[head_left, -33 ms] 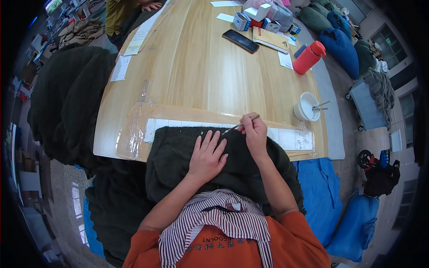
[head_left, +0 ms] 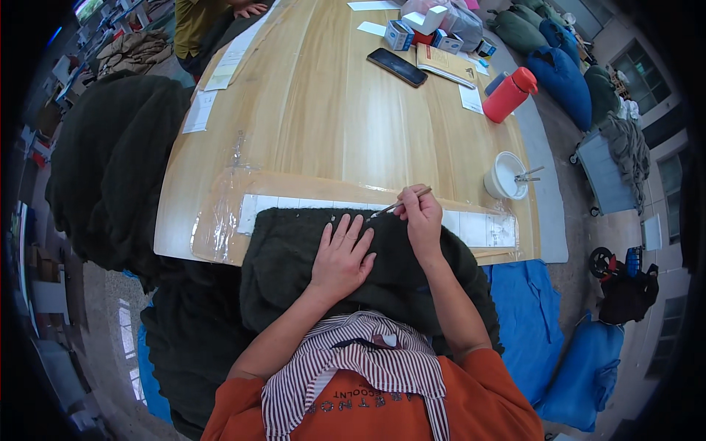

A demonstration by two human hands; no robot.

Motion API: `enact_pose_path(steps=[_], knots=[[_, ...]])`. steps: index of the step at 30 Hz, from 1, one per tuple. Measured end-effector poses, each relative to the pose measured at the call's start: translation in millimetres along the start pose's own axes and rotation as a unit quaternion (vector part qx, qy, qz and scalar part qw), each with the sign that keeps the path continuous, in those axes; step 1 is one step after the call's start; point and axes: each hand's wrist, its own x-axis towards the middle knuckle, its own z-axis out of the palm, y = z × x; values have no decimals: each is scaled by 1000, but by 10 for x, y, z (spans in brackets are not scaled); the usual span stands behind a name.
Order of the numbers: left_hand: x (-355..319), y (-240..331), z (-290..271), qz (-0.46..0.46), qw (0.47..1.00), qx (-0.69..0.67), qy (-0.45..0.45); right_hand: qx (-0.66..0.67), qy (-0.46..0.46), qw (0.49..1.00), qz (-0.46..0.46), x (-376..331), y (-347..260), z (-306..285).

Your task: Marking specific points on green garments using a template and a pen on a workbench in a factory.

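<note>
A thick dark green fabric (head_left: 397, 257) lies folded over the table's near edge and hangs onto my lap. My left hand (head_left: 343, 253) rests flat on it, fingers spread toward its far edge. To the right, my right hand (head_left: 421, 220) pinches a thin brush (head_left: 404, 201) with a brownish handle. The brush's pale tip is at the fabric's far edge, just right of my left fingertips; whether it touches is too small to tell. A few small white marks dot that edge. Beyond it runs a white marked strip (head_left: 478, 228) under clear tape.
A white bowl (head_left: 503, 176) with thin sticks in it stands at the right. Farther off are a red bottle (head_left: 509, 95), a phone (head_left: 397, 67), a notebook (head_left: 447, 66) and small boxes (head_left: 398, 35). Dark fabric (head_left: 118, 176) is heaped left. Another person's hand (head_left: 250, 9) shows at the far left.
My right hand and the brush have shifted very slightly to the right. My left hand stays where it was on the fabric.
</note>
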Motion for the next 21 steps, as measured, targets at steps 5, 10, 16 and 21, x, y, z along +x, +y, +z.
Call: enact_pose_path(steps=[5,10,16,21], knots=[[12,-10,-15,-8,1000,-7,1,55,-99,992,60,50,-100,352],[-3,-23,-3,-10,1000,-14,20,20,-176,980,84,137,-30,921],[-30,-41,15,-9,999,-33,23,-45,-185,980,56,200,-32,1075],[-24,-47,7,-4,999,-37,26,16,-162,983,80,173,2,1089]])
